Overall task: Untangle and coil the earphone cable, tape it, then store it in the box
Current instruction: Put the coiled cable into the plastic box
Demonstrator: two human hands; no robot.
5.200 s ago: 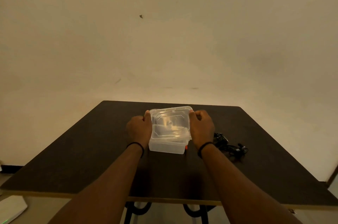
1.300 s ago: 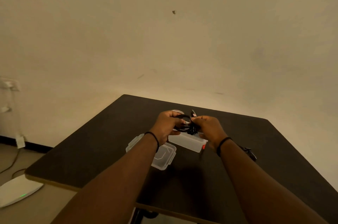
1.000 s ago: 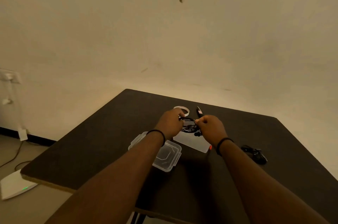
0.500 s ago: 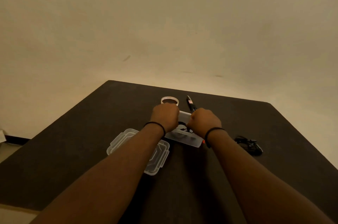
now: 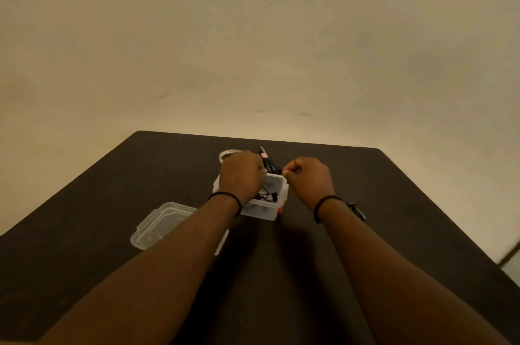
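Both hands are hovering over the open box [image 5: 263, 209] on the counter [image 5: 112, 190], where the earphone cable [image 5: 267, 196] is lying. Left hand [image 5: 242, 176] is reaching in, its fingers hidden, grip unclear; right hand [image 5: 308, 176] is curling into an empty fist. Tucking stray loops below the rim should be helping the lid [image 5: 157, 225] seat cleanly.

Bare forearms, no sleeves; thin black band on left wrist [image 5: 225, 199], another on right wrist [image 5: 323, 204].

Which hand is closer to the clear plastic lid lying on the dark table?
Left. The left hand is over the clear plastic box, just beyond the clear plastic lid; the right hand is past the box's far side.
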